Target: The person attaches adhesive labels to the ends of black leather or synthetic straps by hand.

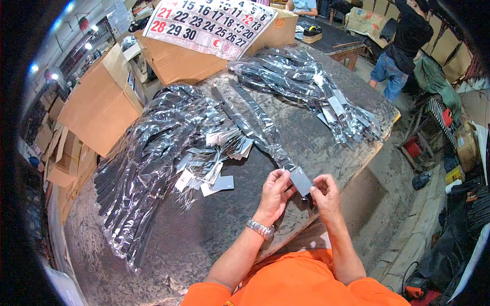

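My left hand (272, 193), with a metal watch at the wrist, pinches the near end of a clear plastic sleeve beside a grey hang tag (301, 181). My right hand (325, 193) grips that tag's lower right corner between thumb and fingers. From the tag a long black strap (264, 124), apparently a folded belt, runs away across the table in its sleeve. To the left lies a large pile of similar sleeved black straps (149, 153). Loose grey and white tags (208, 164) with thin strings spread over that pile's right side.
More sleeved straps (283, 74) with tags lie at the far right of the worn dark table (183, 237). Cardboard boxes (101, 103) stand at the left; a calendar sheet (214, 25) covers a box at the back. A person in black (405, 42) stands beyond the table's right side.
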Action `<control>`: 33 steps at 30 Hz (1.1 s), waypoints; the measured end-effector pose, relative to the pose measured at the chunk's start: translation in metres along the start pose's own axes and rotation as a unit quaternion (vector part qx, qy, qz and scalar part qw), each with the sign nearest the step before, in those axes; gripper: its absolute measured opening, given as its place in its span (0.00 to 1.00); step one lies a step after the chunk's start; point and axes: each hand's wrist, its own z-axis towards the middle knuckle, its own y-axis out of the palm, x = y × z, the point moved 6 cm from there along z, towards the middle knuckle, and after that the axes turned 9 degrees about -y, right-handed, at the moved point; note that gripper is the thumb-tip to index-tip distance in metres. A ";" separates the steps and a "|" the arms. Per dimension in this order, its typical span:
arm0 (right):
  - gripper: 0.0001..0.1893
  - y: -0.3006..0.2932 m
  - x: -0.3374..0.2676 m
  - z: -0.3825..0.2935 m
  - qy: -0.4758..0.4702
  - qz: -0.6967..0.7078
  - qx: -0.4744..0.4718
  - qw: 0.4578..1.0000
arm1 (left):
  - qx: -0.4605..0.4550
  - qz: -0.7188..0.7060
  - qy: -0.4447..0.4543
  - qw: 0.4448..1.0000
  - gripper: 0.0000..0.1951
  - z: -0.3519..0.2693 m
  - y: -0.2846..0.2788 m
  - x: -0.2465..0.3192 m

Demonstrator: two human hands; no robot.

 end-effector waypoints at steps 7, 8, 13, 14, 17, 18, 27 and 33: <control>0.12 0.008 0.002 -0.002 0.000 -0.030 -0.047 0.998 | -0.036 0.043 -0.075 0.996 0.12 0.002 -0.007 0.009; 0.13 0.009 0.002 -0.003 0.017 -0.018 -0.049 0.998 | -0.045 0.008 -0.055 0.997 0.12 0.003 -0.007 0.011; 0.13 0.004 0.001 -0.005 0.007 -0.056 -0.029 0.998 | -0.036 -0.044 -0.022 0.998 0.12 0.002 -0.006 0.016; 0.13 0.004 0.001 -0.005 0.011 -0.065 -0.029 0.997 | -0.039 -0.039 -0.028 0.998 0.11 0.002 -0.004 0.014; 0.14 0.003 0.001 -0.003 -0.009 -0.068 -0.018 0.997 | -0.042 0.002 -0.042 0.998 0.10 0.003 0.001 0.006; 0.14 0.004 0.000 -0.003 -0.009 -0.068 -0.018 0.998 | -0.041 0.040 -0.049 0.997 0.09 0.003 0.001 0.003; 0.13 0.002 0.001 -0.004 -0.006 -0.029 0.007 1.000 | -0.025 -0.041 -0.015 0.999 0.09 -0.001 0.004 0.003; 0.13 0.001 0.000 -0.005 -0.001 -0.021 0.010 1.000 | -0.040 0.017 -0.024 0.999 0.10 -0.003 0.007 -0.001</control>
